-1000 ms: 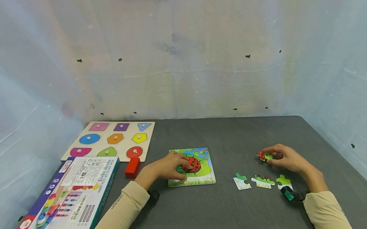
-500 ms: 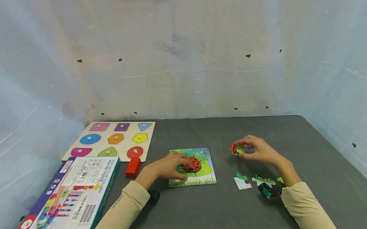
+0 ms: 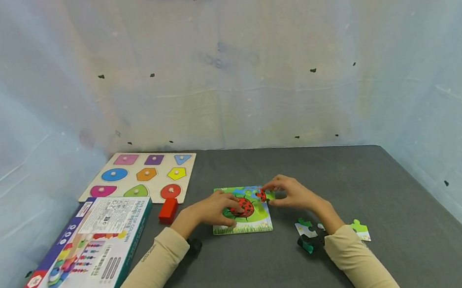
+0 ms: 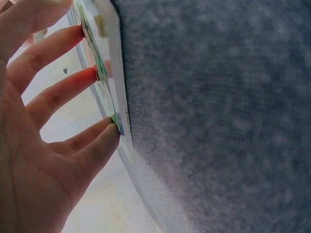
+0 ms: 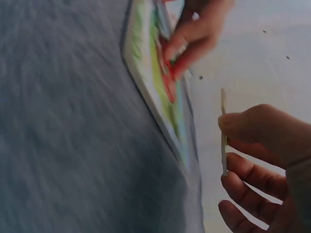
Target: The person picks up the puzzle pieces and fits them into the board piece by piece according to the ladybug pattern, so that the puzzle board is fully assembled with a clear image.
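Observation:
A ladybug jigsaw board [image 3: 244, 229] lies on the dark table. My left hand [image 3: 207, 211] rests on its left part; in the left wrist view the straight, spread fingers [image 4: 58, 94] touch the board's face. At the board's upper right edge, my right hand [image 3: 294, 195] pinches a red and green puzzle piece [image 3: 261, 195] between thumb and fingers. In the right wrist view this puzzle piece [image 5: 224, 145] appears edge-on, held up off the board.
Loose puzzle pieces lie near my right forearm: one [image 3: 304, 227] partly behind the black wrist strap [image 3: 313, 241], another [image 3: 360, 230] right of the sleeve. At left are a toy box [image 3: 89, 245], a red block [image 3: 168, 211] and a shape board [image 3: 190, 170].
My right hand has carried the pinched puzzle piece leftward from above the loose pieces to the board's upper right edge. The left hand has stayed on the board.

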Motion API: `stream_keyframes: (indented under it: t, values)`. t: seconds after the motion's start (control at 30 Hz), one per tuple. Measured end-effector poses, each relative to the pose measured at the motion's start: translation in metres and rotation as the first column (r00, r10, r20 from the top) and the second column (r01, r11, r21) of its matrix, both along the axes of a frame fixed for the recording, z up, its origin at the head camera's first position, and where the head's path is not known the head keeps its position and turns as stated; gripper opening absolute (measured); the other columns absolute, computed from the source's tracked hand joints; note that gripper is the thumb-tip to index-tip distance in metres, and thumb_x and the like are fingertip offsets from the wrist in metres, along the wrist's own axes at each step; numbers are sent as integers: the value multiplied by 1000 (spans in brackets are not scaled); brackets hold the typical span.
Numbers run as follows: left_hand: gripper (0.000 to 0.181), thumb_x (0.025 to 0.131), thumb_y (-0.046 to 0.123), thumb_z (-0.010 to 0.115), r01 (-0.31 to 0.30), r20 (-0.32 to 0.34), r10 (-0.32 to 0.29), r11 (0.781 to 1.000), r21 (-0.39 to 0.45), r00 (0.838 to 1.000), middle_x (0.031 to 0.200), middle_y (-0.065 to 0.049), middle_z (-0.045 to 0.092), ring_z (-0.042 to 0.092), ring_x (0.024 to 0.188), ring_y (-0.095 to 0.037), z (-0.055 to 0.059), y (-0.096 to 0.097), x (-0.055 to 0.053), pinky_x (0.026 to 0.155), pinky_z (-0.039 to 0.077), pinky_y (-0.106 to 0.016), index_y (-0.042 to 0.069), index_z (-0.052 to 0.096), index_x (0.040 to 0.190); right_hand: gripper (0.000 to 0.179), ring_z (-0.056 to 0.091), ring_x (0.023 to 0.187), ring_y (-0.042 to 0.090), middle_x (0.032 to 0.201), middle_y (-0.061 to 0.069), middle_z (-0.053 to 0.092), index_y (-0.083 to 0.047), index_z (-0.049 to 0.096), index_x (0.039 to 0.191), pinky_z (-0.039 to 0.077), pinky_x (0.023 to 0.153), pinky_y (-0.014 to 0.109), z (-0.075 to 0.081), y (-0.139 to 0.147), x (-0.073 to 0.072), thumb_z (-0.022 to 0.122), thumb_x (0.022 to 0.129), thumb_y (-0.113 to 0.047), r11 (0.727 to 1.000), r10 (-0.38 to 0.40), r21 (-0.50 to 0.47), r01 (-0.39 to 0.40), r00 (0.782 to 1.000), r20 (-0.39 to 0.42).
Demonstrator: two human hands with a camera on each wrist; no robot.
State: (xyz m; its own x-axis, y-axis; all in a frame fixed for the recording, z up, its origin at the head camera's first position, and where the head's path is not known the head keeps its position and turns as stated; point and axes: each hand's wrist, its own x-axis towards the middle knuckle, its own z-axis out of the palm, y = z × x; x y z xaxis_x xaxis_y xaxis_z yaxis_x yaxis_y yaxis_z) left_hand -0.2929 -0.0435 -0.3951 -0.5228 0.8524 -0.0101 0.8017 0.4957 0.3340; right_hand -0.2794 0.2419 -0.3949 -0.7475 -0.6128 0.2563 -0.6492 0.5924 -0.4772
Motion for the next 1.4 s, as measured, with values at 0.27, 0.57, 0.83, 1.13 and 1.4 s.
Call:
stream_keyframes:
  t: [0.27,0.57,0.83,1.13,1.4]
  values:
    - [35,86,29,67,15,-5,-15,1000,-3,1000,129,-10,52,42,120,-32,-1,1,-2,99,33,-49,16,65,118,34,54,94,20,107,7,56,-9,62,119,47,79,38,-10,-22,-2,65,86,-18,992,-18,127,13,999,37]
    - [36,85,30,68,42,-36,-42,999,5,998,124,-7,55,46,116,-28,-2,0,-4,99,33,-49,16,64,119,35,56,97,27,105,10,55,-3,62,118,48,82,41,-11,-29,0,65,86,-14,992,27,123,-34,998,57]
    - [51,85,31,68,45,-33,-46,998,-33,998,129,-5,53,46,121,-25,-1,2,-4,104,27,-51,14,54,131,34,53,92,23,104,10,55,-5,63,119,46,78,37,-15,-32,-3,66,86,-15,989,47,141,-54,998,51]
    - [52,85,35,67,11,-38,-13,997,-76,999,134,-7,49,42,122,-30,-2,3,-3,104,28,-49,22,54,133,36,51,89,23,107,11,54,-5,62,120,43,75,36,-15,-32,-3,66,86,-15,988,49,141,-54,998,42]
    - [52,84,36,68,-12,-44,9,997,-82,999,130,-6,50,43,119,-33,-2,4,-1,99,34,-49,22,55,133,36,51,94,24,108,11,55,-5,63,120,42,79,39,-16,-32,-4,67,87,-17,988,53,143,-57,998,30]
